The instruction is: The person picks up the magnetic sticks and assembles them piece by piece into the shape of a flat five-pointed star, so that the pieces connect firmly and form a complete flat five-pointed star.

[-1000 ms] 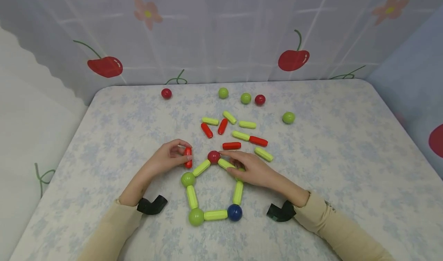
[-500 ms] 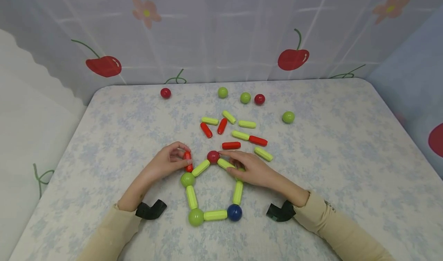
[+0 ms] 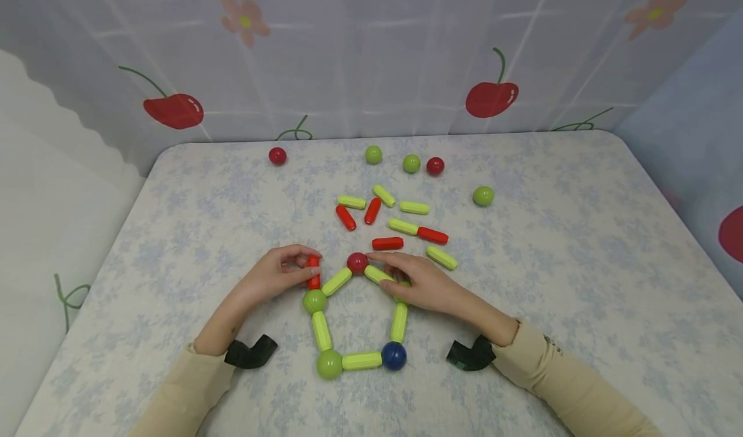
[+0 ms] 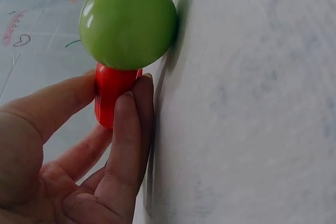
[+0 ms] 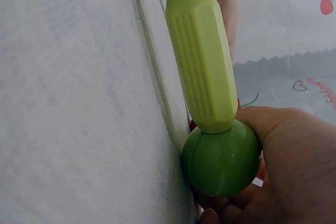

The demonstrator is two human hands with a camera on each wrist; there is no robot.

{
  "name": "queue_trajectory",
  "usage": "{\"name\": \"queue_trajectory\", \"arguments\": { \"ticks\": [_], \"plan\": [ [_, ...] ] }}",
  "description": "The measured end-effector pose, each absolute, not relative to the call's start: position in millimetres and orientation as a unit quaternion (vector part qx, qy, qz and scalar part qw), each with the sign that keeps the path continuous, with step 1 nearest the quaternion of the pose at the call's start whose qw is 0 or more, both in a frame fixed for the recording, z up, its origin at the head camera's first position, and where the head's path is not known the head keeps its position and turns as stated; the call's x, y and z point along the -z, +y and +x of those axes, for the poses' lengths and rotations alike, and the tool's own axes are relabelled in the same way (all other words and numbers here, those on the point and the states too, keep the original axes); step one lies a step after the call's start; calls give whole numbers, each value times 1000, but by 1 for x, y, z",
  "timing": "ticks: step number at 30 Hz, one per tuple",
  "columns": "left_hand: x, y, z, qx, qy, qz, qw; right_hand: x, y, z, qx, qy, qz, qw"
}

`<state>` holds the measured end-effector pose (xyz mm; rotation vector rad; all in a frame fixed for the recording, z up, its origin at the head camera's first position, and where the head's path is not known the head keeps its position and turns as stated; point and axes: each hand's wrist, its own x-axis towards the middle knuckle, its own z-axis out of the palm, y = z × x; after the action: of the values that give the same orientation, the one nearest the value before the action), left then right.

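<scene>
A pentagon of yellow-green magnetic rods (image 3: pixel 362 360) and balls lies on the table in the head view. Its corners include a red ball (image 3: pixel 357 263), a blue ball (image 3: pixel 394 356) and green balls. Between thumb and fingers, my left hand (image 3: pixel 283 273) pinches a red magnetic rod (image 3: pixel 313 272). In the left wrist view this rod's end meets the left corner's green ball (image 4: pixel 128 24). My right hand (image 3: pixel 426 283) curls round the right corner's green ball (image 5: pixel 220 158), largely covering it in the head view. One right fingertip reaches the red ball.
Beyond the pentagon lie loose red rods (image 3: pixel 387 243) and yellow-green rods (image 3: pixel 442 258), several in all. Farther back are loose green balls (image 3: pixel 484 196) and red balls (image 3: pixel 278 156). A patterned curtain (image 3: pixel 360 57) hangs behind the table (image 3: pixel 569 243).
My left hand has brought the red rod slightly toward me, from apart to touching the left green ball, and has straightened it. My right hand has stayed in place.
</scene>
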<state>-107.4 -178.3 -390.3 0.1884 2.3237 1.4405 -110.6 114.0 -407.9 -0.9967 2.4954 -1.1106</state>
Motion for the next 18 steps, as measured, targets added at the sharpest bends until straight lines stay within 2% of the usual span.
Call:
{"name": "queue_trajectory", "arguments": {
  "ticks": [7, 13, 16, 18],
  "plan": [
    [388, -187, -116, -514, 825, 103, 210, 406, 113, -112, 374, 853, -346, 112],
    [385, -185, -151, -486, 846, 178, 128, 405, 114, -113, 380, 851, -345, 112],
    [389, -177, -172, -458, 852, 223, 116, 406, 114, -112, 380, 851, -344, 117],
    [391, -172, -183, -436, 857, 245, 126, 407, 114, -110, 381, 849, -345, 120]
  ]
}}
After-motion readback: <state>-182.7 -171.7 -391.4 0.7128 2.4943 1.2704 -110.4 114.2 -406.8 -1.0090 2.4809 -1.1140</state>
